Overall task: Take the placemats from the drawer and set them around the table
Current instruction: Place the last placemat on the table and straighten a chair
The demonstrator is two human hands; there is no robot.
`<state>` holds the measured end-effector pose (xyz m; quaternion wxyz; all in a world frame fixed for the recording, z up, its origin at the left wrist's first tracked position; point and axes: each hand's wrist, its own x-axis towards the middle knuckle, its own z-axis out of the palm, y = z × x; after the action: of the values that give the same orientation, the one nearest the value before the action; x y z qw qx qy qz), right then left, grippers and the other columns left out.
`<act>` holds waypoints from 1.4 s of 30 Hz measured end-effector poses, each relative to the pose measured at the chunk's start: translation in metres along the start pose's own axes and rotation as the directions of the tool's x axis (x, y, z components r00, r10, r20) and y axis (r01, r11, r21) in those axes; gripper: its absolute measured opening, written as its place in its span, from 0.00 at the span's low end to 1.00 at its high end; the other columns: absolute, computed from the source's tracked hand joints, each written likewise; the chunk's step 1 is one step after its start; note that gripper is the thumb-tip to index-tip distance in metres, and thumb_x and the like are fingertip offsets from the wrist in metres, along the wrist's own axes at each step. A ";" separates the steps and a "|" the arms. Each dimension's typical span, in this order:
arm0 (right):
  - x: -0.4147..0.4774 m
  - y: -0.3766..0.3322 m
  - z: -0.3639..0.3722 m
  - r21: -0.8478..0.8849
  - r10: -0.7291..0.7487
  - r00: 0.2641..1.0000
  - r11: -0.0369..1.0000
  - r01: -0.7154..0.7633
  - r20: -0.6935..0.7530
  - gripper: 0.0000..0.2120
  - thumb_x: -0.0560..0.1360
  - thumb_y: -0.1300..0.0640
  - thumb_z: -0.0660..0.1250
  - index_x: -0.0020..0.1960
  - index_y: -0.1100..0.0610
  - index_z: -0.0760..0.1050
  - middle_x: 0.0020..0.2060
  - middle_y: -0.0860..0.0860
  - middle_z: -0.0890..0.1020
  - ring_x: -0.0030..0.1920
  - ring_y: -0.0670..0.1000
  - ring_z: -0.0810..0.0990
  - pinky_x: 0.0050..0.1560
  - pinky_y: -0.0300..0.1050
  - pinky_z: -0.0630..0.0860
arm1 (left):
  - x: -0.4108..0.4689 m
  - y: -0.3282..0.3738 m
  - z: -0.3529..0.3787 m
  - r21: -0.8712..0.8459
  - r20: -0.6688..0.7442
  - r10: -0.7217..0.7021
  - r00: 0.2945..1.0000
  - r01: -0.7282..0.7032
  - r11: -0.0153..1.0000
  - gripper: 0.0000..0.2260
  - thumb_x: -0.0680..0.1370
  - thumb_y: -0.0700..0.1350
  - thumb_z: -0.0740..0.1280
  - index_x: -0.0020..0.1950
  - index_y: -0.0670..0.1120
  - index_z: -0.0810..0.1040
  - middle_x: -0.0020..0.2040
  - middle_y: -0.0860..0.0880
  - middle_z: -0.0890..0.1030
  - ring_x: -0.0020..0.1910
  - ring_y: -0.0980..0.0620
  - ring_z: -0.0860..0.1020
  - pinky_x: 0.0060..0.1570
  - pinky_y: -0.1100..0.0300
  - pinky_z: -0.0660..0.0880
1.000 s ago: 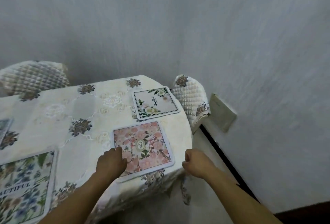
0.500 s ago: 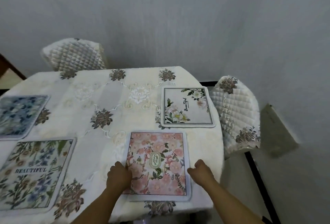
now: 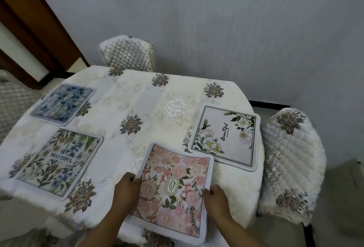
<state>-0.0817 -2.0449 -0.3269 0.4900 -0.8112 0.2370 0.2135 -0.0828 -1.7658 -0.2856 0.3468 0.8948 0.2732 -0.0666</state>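
A pink floral placemat [image 3: 173,185] is lifted off the near edge of the table [image 3: 153,105], its far end curling up. My left hand [image 3: 126,189] grips its left edge and my right hand [image 3: 215,197] grips its right edge. A white placemat with white flowers [image 3: 224,136] lies flat at the right side, its near corner just under the pink one's far corner. A green and blue floral placemat [image 3: 59,160] lies at the near left. A blue floral placemat [image 3: 64,104] lies at the far left.
A cream embroidered tablecloth covers the table. Quilted chairs stand at the far side [image 3: 128,53], the right [image 3: 291,160] and the left [image 3: 13,97]. A grey wall runs behind, with a brown door frame [image 3: 37,30] at upper left.
The view swung left and moved closer. My right hand came onto the pink placemat's right edge, and both hands raised the mat off the tablecloth.
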 end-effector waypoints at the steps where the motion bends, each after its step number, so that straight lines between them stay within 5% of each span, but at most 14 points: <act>1: -0.002 -0.002 -0.005 -0.004 -0.028 1.000 1.000 0.028 -0.012 0.14 0.79 0.55 0.64 0.37 0.54 0.66 0.31 0.50 0.72 0.31 0.48 0.71 0.31 0.44 0.64 | -0.004 0.003 -0.006 -0.007 -0.010 0.016 1.000 -0.016 1.000 0.06 0.79 0.45 0.65 0.42 0.45 0.74 0.37 0.47 0.79 0.36 0.51 0.77 0.30 0.58 0.68; 10: -0.042 -0.011 -0.075 0.079 -0.126 0.976 0.987 0.142 -0.176 0.13 0.78 0.54 0.64 0.37 0.55 0.65 0.30 0.52 0.70 0.31 0.50 0.68 0.32 0.45 0.62 | -0.033 0.040 -0.031 -0.059 -0.076 0.203 0.976 -0.207 0.976 0.08 0.78 0.50 0.67 0.40 0.51 0.74 0.33 0.52 0.79 0.33 0.54 0.77 0.30 0.60 0.69; 17: -0.073 -0.007 -0.188 0.182 -0.099 0.914 0.966 0.183 -0.393 0.09 0.77 0.54 0.64 0.44 0.59 0.77 0.37 0.55 0.84 0.37 0.56 0.84 0.37 0.48 0.78 | -0.062 0.139 0.007 -0.072 0.068 0.375 0.924 -0.371 0.926 0.07 0.79 0.50 0.65 0.42 0.50 0.76 0.37 0.51 0.80 0.36 0.54 0.77 0.31 0.59 0.67; 21: -0.068 0.009 -0.264 0.188 -0.121 0.864 0.953 0.239 -0.489 0.10 0.75 0.56 0.66 0.43 0.64 0.76 0.40 0.63 0.83 0.36 0.56 0.80 0.37 0.49 0.76 | -0.091 0.202 0.036 -0.071 0.074 0.475 0.877 -0.471 0.879 0.09 0.78 0.49 0.66 0.40 0.49 0.75 0.35 0.50 0.79 0.35 0.54 0.76 0.31 0.60 0.66; 24: -0.055 0.024 -0.321 0.215 -0.107 0.845 0.943 0.253 -0.525 0.14 0.75 0.55 0.67 0.44 0.67 0.74 0.41 0.65 0.82 0.39 0.64 0.82 0.41 0.59 0.80 | -0.110 0.251 0.065 -0.100 0.049 0.514 0.856 -0.508 0.855 0.10 0.78 0.48 0.67 0.37 0.49 0.74 0.33 0.51 0.78 0.33 0.55 0.76 0.30 0.60 0.66; 26: -0.043 0.037 -0.362 0.211 -0.106 0.831 0.943 0.259 -0.546 0.14 0.75 0.54 0.68 0.43 0.66 0.74 0.38 0.63 0.83 0.35 0.59 0.82 0.37 0.55 0.80 | -0.123 0.284 0.092 -0.114 0.030 0.532 0.846 -0.526 0.843 0.10 0.77 0.48 0.68 0.36 0.49 0.74 0.31 0.51 0.78 0.31 0.55 0.75 0.29 0.60 0.66; 33: 0.006 0.058 -0.501 0.136 -0.213 0.826 0.935 0.327 -0.521 0.11 0.75 0.55 0.68 0.34 0.54 0.73 0.23 0.46 0.78 0.22 0.38 0.75 0.20 0.31 0.67 | -0.162 0.374 0.184 -0.120 -0.022 0.472 0.881 -0.471 0.874 0.09 0.77 0.49 0.69 0.37 0.51 0.76 0.32 0.52 0.80 0.33 0.55 0.78 0.30 0.59 0.68; 42: 0.107 0.000 -0.556 0.071 -0.349 0.871 0.916 0.395 -0.346 0.11 0.74 0.54 0.69 0.39 0.61 0.75 0.33 0.55 0.83 0.32 0.52 0.80 0.33 0.44 0.73 | -0.147 0.428 0.202 -0.098 -0.141 0.337 0.931 -0.352 0.931 0.08 0.77 0.48 0.69 0.38 0.50 0.76 0.33 0.51 0.80 0.33 0.54 0.77 0.30 0.60 0.67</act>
<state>0.0672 -2.5621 -0.1505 0.5315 -0.8293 0.1679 -0.0392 0.0366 -2.2246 -0.1421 0.3896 0.9084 0.1360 0.0667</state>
